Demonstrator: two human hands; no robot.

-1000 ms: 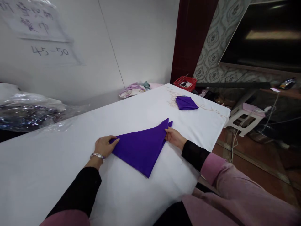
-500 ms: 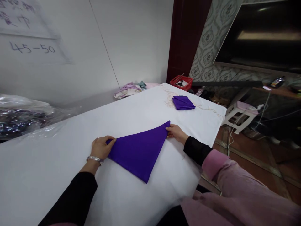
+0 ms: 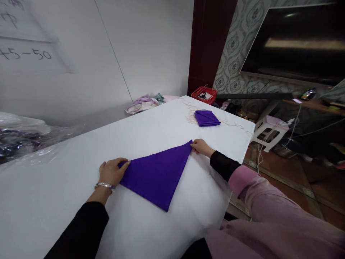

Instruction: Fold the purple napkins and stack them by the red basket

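A purple cloth [image 3: 159, 174], folded into a triangle, lies on the white tablecloth [image 3: 140, 233] with one corner pointing toward me. My left hand [image 3: 111, 172], with a silver bracelet at the wrist, pinches its left corner between thumb and fingers. At the upper right corner, my right hand [image 3: 201, 146] is closed on the cloth's tip. The edge between the two hands looks stretched nearly straight. Farther back on the table sits a purple folded cloth stack [image 3: 207, 118].
Clear plastic bags [image 3: 24, 138] lie along the left of the table. Crumpled fabrics [image 3: 142, 104] and a red basket [image 3: 204, 95] with scissors are at the far end. A white stool [image 3: 269, 133] stands beyond the right edge, with a television [image 3: 293, 43] on the wall.
My right hand's fingers have shifted slightly on the cloth's tip, and the upper edge looks a little straighter. The whole view has moved slightly; both hands keep their hold.
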